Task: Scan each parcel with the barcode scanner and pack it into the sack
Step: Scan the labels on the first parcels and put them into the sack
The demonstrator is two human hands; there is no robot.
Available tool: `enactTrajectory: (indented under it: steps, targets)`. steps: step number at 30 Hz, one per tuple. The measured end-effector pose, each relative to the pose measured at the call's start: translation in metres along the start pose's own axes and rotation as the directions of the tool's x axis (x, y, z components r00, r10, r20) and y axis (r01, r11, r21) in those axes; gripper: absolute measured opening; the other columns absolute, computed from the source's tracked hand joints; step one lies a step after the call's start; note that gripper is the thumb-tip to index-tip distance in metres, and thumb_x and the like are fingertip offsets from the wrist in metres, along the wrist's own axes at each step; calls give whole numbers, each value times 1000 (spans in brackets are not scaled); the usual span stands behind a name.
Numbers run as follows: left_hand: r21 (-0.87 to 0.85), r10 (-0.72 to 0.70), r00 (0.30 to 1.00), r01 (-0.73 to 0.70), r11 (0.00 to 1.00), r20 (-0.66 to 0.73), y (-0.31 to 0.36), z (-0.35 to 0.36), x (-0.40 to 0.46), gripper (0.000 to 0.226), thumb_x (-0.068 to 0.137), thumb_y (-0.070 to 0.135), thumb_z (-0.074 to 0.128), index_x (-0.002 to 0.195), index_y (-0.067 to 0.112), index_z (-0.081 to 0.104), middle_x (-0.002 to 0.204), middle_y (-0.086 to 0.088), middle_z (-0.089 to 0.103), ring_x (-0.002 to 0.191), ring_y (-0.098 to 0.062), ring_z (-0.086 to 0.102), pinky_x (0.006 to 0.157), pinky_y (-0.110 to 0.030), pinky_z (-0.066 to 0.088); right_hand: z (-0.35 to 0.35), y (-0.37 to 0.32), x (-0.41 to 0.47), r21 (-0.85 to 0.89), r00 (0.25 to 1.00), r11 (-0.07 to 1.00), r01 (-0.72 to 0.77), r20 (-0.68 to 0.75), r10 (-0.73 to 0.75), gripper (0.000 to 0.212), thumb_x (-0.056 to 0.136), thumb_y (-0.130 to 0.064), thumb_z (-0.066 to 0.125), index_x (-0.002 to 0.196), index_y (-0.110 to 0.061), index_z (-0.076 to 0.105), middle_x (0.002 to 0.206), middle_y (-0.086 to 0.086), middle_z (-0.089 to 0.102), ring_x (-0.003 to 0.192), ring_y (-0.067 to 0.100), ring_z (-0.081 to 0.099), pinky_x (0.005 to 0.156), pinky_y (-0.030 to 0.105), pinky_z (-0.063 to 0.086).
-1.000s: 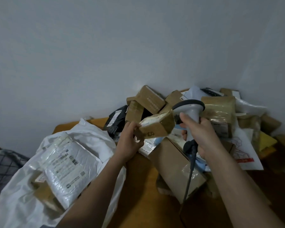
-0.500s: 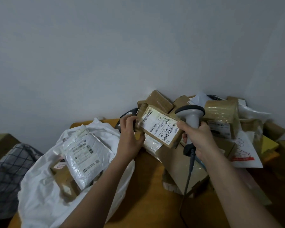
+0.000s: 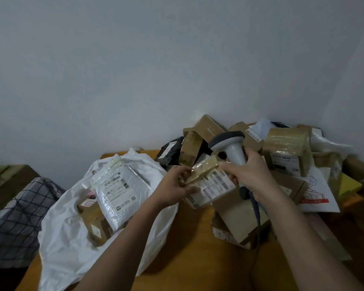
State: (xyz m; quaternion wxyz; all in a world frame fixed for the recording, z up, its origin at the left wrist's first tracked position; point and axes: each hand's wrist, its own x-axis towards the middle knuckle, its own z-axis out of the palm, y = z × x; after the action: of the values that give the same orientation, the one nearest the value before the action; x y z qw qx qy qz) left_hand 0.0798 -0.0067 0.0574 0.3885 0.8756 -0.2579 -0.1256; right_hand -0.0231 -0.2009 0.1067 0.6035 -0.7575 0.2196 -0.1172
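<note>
Behind and right of both hands: a loose heap of parcels (image 3: 286, 152) against the grey wall, brown cartons, one black pouch, white mailers, too overlapped to count exactly. Directly below the right hand (image 3: 248, 175), a large plain carton (image 3: 237, 215) lying tilted on the orange counter (image 3: 187, 259), with the scanner's dark cable running down across it. Left of the left hand (image 3: 174, 185), an open white sack (image 3: 72, 238) slumped on the counter, already carrying one white bubble mailer (image 3: 118, 185) with a printed label on top of at least two brown boxes. Further left, checked cloth (image 3: 15, 213) beyond the counter edge.

Between the two hands: one small brown parcel (image 3: 206, 181), wrapped in glossy clear tape, tilted, white barcode label on its lower face, blurred. Left hand curled round its left end; right hand gripping one grey barcode scanner (image 3: 229, 145) by the handle, head up and pointing left, with fingertips also touching the parcel's upper right edge. Two hands, one scanner, one sack, one parcel held.
</note>
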Motion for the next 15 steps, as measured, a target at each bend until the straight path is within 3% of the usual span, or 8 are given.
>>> enactTrajectory:
  steps: [2,3,5,7,9,12,15]
  targets:
    - [-69,-111,988,104,992,-110,-3,1,-4,51,87,16,72,133,14,51,121,-2,47,103,-19,56,79,-28,57,-2,-1,-2,47,999,999,-17,-40,19,33,86,-35,72,109,-16,58,84,5,65,54,3,62,51,22,51]
    - [-203,-197,971,167,965,-138,-5,1,-6,48,89,12,68,133,10,49,117,-4,50,99,-20,59,73,-28,59,-3,-3,-3,59,998,998,-28,-52,31,32,89,-40,68,108,-16,59,82,4,64,52,2,61,50,22,50]
    - [-511,-400,912,300,806,-96,-6,3,-10,40,94,10,60,132,8,46,108,-6,57,89,-20,65,67,-29,60,-5,-7,-5,79,998,996,-47,-40,51,32,92,-46,60,104,-16,61,79,3,64,50,1,61,49,21,49]
    - [-652,-544,839,402,643,-20,-7,6,-10,34,97,15,56,130,9,45,111,-11,62,89,-22,66,79,-39,56,-5,-13,-10,70,998,996,-56,0,56,33,95,-48,53,101,-17,61,79,5,64,48,0,60,49,21,46]
    - [-700,-588,809,423,575,6,-9,10,-8,36,98,15,55,131,5,45,118,-16,63,95,-27,65,85,-42,52,-4,-19,-16,65,998,997,-52,45,49,32,98,-47,47,97,-17,60,78,7,63,46,0,59,54,25,45]
    - [-747,-603,798,408,525,12,-8,13,-7,37,98,14,54,132,-1,47,122,-20,63,100,-29,64,73,-33,50,-3,-29,-26,57,995,998,-20,100,14,33,100,-42,44,95,-15,60,76,9,59,46,1,59,59,30,46]
    - [-763,-614,790,398,509,3,-10,14,-6,38,99,16,55,131,-1,48,122,-18,64,101,-28,64,72,-31,52,-5,-40,-34,17,991,1000,24,130,-26,32,102,-41,42,98,-15,60,76,7,60,48,1,60,59,28,47]
